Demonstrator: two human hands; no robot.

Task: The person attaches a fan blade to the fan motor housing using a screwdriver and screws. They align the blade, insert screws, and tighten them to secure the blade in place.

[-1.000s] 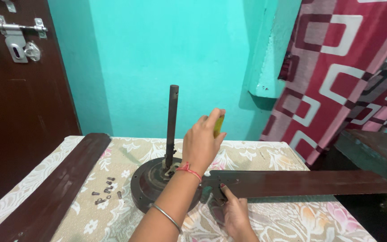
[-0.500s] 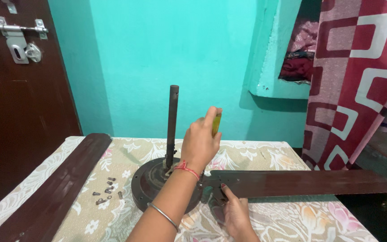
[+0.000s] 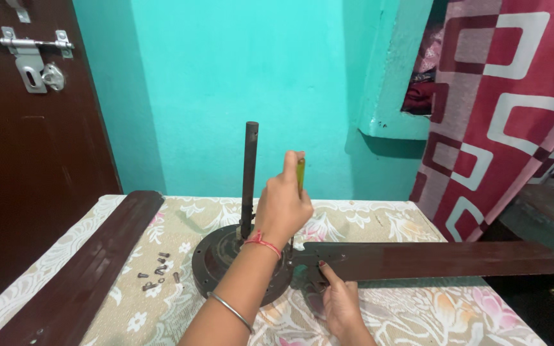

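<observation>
Leftward by a little, the left hand (image 3: 281, 206) has shifted, fist closed round a yellow-handled screwdriver (image 3: 300, 174) above the fan motor (image 3: 220, 263). Nearer, the right hand (image 3: 339, 301) pinches the dark blade (image 3: 444, 259), which overhangs the table's (image 3: 411, 320) right edge.

Table (image 3: 386, 221) under cream floral cloth. Round dark fan motor (image 3: 222, 266) at centre, loose screws (image 3: 156, 277) left of it, detached brown blade (image 3: 78, 275) along left edge.
</observation>
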